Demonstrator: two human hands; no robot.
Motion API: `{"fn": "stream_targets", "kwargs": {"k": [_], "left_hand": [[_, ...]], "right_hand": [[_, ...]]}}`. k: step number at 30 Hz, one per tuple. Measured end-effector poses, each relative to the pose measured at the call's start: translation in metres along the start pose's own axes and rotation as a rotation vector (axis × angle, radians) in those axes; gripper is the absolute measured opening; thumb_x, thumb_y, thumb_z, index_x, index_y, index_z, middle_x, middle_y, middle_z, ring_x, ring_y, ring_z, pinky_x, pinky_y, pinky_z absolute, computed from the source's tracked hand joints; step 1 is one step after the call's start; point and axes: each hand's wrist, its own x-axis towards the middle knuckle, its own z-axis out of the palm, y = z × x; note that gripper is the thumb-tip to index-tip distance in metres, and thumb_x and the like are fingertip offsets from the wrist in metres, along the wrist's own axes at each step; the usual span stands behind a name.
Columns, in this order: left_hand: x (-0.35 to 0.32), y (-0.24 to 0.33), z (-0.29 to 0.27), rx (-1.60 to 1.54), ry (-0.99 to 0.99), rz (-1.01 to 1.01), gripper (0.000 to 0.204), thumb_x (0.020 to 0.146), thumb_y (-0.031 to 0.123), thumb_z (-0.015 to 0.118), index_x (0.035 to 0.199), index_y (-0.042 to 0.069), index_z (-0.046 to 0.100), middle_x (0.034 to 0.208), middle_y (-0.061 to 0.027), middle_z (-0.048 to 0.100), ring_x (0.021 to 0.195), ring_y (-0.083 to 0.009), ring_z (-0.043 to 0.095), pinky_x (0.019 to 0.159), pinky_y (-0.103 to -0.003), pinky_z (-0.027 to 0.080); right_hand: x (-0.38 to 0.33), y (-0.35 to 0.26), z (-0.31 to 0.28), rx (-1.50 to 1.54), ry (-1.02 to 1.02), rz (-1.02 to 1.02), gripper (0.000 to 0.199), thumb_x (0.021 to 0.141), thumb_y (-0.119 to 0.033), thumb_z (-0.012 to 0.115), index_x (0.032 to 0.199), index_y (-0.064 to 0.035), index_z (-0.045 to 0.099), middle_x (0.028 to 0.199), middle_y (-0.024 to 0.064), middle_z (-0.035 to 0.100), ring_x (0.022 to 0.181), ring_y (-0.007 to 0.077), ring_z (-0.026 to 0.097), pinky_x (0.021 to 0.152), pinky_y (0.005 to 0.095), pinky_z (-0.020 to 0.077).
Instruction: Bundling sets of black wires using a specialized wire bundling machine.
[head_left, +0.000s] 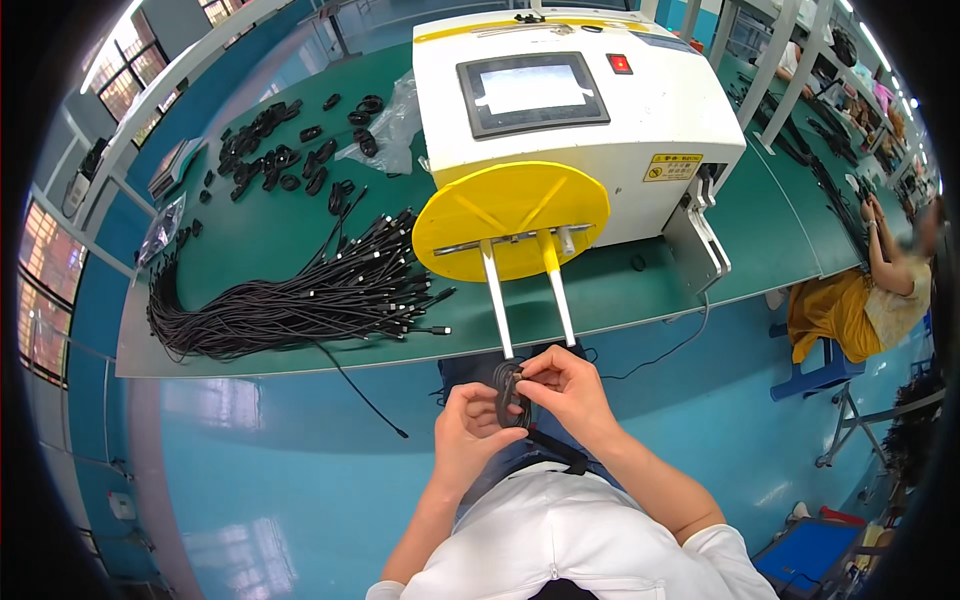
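Note:
Both of my hands hold a small coiled black cable (pixel 510 392) just below the green bench's front edge. My left hand (pixel 468 430) grips the coil from the left and below. My right hand (pixel 568 390) pinches its upper right side with the fingertips. Two long metal prongs (pixel 528 300) reach down from a yellow disc (pixel 510 220) on the front of a white machine (pixel 580 110), ending right above the coil.
A large bundle of loose black cables (pixel 300 300) lies on the green bench (pixel 250 220) at left, with several finished coils (pixel 270 160) farther back beside a clear plastic bag (pixel 395 125). Another person (pixel 880 290) sits at right near a blue stool (pixel 820 375).

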Motion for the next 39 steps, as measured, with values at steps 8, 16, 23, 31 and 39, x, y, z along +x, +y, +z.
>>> {"fn": "stream_targets", "kwargs": {"k": [8, 16, 23, 31, 39], "left_hand": [[-0.004, -0.016, -0.012, 0.132, -0.098, -0.025, 0.039, 0.068, -0.010, 0.071, 0.096, 0.001, 0.046, 0.096, -0.0140, 0.061, 0.089, -0.0183, 0.063, 0.076, -0.031, 0.056], [0.006, 0.008, 0.012, 0.696, 0.110, 0.132, 0.036, 0.077, -0.001, 0.065, 0.112, -0.002, 0.056, 0.090, -0.0137, 0.063, 0.074, -0.0184, 0.064, 0.063, -0.029, 0.053], [0.009, -0.018, 0.007, 1.018, 0.074, 0.351, 0.038, 0.077, 0.001, 0.062, 0.115, -0.001, 0.060, 0.073, -0.0142, 0.062, 0.059, -0.0220, 0.059, 0.054, -0.030, 0.047], [0.008, -0.031, 0.006, 1.011, 0.132, 0.437, 0.033, 0.080, 0.000, 0.060, 0.112, -0.002, 0.062, 0.068, -0.0137, 0.060, 0.054, -0.0211, 0.056, 0.051, -0.031, 0.044], [0.011, -0.004, -0.002, 0.573, -0.122, 0.086, 0.049, 0.073, 0.000, 0.072, 0.120, 0.000, 0.057, 0.092, -0.0108, 0.061, 0.070, -0.0164, 0.061, 0.064, -0.026, 0.054]], "right_hand": [[-0.004, 0.002, -0.002, 0.129, -0.015, 0.162, 0.016, 0.078, 0.004, 0.066, 0.089, -0.0002, 0.056, 0.093, 0.0064, 0.061, 0.080, 0.0102, 0.061, 0.067, 0.0223, 0.0513], [-0.013, 0.012, 0.001, -0.393, 0.007, -0.075, 0.016, 0.077, 0.001, 0.067, 0.090, -0.0010, 0.058, 0.087, 0.0074, 0.063, 0.073, 0.0140, 0.062, 0.057, 0.0249, 0.0483], [-0.019, 0.018, 0.004, -0.629, 0.018, -0.241, 0.017, 0.075, -0.003, 0.066, 0.090, -0.0029, 0.058, 0.084, 0.0098, 0.062, 0.074, 0.0282, 0.063, 0.063, 0.0353, 0.0495], [-0.019, 0.031, 0.007, -0.691, 0.066, -0.223, 0.017, 0.077, 0.001, 0.066, 0.093, -0.0002, 0.060, 0.086, 0.0102, 0.064, 0.066, 0.0148, 0.060, 0.054, 0.0263, 0.0468], [0.002, 0.035, -0.010, -0.431, -0.018, -0.043, 0.024, 0.075, 0.003, 0.064, 0.099, -0.0004, 0.060, 0.086, 0.0071, 0.065, 0.069, 0.0099, 0.060, 0.058, 0.0247, 0.0494]]}}
